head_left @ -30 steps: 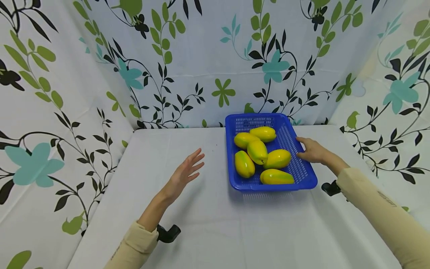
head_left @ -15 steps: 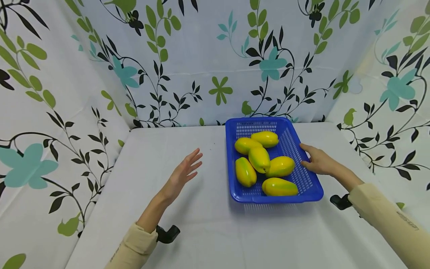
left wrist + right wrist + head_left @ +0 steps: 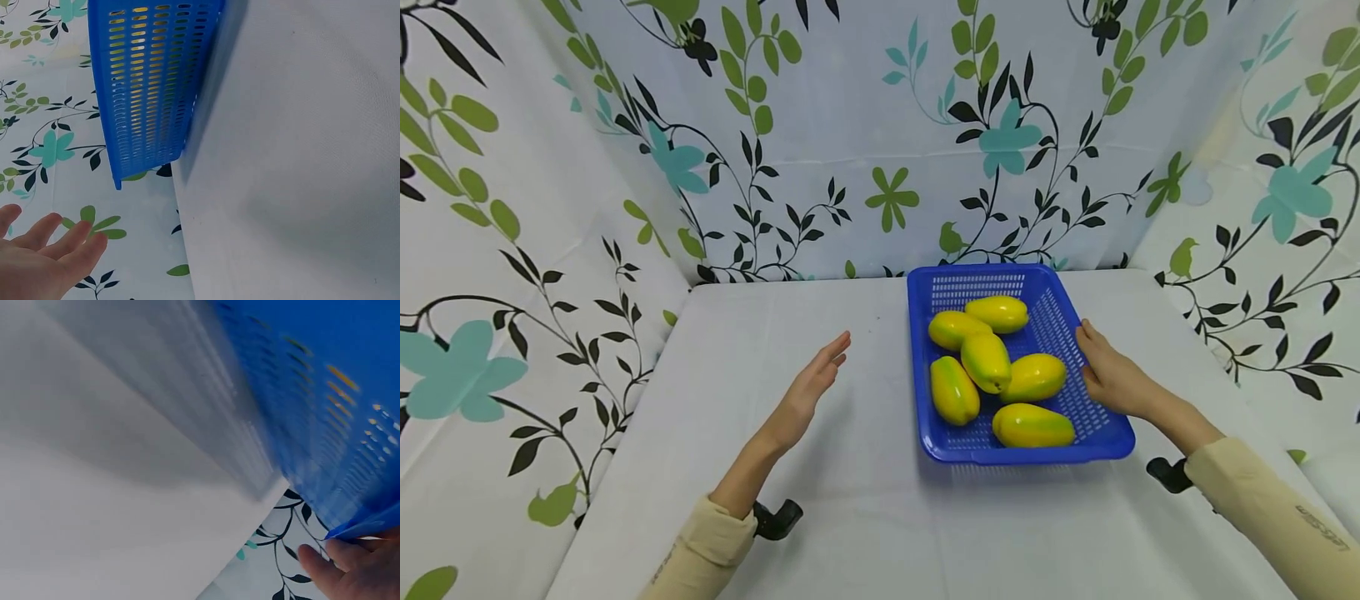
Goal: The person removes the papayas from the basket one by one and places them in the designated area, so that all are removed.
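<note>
A blue plastic basket holding several yellow-green mangoes sits on the white table, right of centre. At its right long side is my right hand, gripping the rim. From the right wrist view, the fingers of the right hand meet the rim from outside, and the basket wall looks blurred. My left hand hovers over the table to the basket's left, fingers extended, touching nothing. In the left wrist view the left hand is apart from the slotted basket side.
White cloth covers the table. Patterned curtains with leaves and flowers hang behind it and along both sides. A black wrist camera is strapped to the left wrist, another black camera to the right.
The basket, with its mangoes, has come nearer to me and slightly rightward, the right hand moving along with it. My left hand has turned a little and otherwise stays in place.
</note>
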`<move>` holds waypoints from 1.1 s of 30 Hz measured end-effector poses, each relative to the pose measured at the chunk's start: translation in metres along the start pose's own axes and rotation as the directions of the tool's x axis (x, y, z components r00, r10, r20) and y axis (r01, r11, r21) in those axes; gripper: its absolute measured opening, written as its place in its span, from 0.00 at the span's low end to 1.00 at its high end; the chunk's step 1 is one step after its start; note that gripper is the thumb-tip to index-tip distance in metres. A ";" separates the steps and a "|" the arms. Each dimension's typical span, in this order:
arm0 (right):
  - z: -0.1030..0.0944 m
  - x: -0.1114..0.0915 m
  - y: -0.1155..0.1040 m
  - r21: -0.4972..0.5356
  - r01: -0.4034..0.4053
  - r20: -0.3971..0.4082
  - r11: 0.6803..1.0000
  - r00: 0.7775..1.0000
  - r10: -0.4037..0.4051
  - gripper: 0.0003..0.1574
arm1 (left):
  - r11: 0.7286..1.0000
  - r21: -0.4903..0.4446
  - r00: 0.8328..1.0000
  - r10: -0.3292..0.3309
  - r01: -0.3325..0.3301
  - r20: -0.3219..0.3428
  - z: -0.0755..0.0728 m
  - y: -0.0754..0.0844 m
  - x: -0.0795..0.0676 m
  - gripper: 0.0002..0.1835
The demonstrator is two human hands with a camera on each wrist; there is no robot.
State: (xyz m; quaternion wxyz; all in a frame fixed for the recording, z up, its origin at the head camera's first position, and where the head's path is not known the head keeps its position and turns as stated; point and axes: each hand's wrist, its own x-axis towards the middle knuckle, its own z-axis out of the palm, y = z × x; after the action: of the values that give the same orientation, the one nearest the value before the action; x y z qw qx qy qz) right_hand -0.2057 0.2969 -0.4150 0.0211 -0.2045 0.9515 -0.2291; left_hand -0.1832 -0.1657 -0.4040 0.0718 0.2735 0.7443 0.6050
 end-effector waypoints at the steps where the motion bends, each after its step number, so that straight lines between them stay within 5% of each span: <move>1: 0.001 -0.001 0.001 -0.008 0.005 -0.006 1.000 1.000 -0.005 0.40 | 1.000 0.010 1.000 0.001 -0.001 0.000 0.000 0.000 0.000 0.31; 9: 0.009 -0.007 0.008 -0.048 0.112 -0.099 0.993 0.988 -0.117 0.36 | 0.999 0.046 1.000 -0.007 0.008 -0.014 -0.001 -0.002 -0.002 0.31; 17: 0.012 -0.011 0.012 -0.059 0.097 -0.139 0.994 0.985 -0.104 0.40 | 0.998 0.062 1.000 -0.008 0.010 -0.024 0.007 -0.007 0.005 0.30; 22: 0.015 -0.010 0.013 -0.078 0.093 -0.170 0.993 0.980 -0.106 0.40 | 0.987 0.159 0.999 0.032 -0.026 -0.034 0.013 -0.006 0.016 0.29; 28: 0.017 -0.009 0.014 -0.075 0.064 -0.193 0.995 0.978 -0.078 0.40 | 0.915 0.398 0.996 0.079 -0.058 -0.037 0.022 -0.001 0.046 0.33; 33: 0.016 -0.010 0.016 -0.064 0.040 -0.188 0.997 0.981 -0.052 0.41 | 0.806 0.592 1.000 0.021 -0.022 0.010 0.033 0.009 0.079 0.37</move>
State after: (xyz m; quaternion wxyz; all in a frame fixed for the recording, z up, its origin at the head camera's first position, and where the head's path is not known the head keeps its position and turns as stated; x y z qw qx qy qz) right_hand -0.2003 0.3071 -0.4372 -0.0811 -0.2043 0.9506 -0.2191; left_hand -0.2319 -0.0975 -0.3861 -0.0227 0.2915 0.8925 0.3436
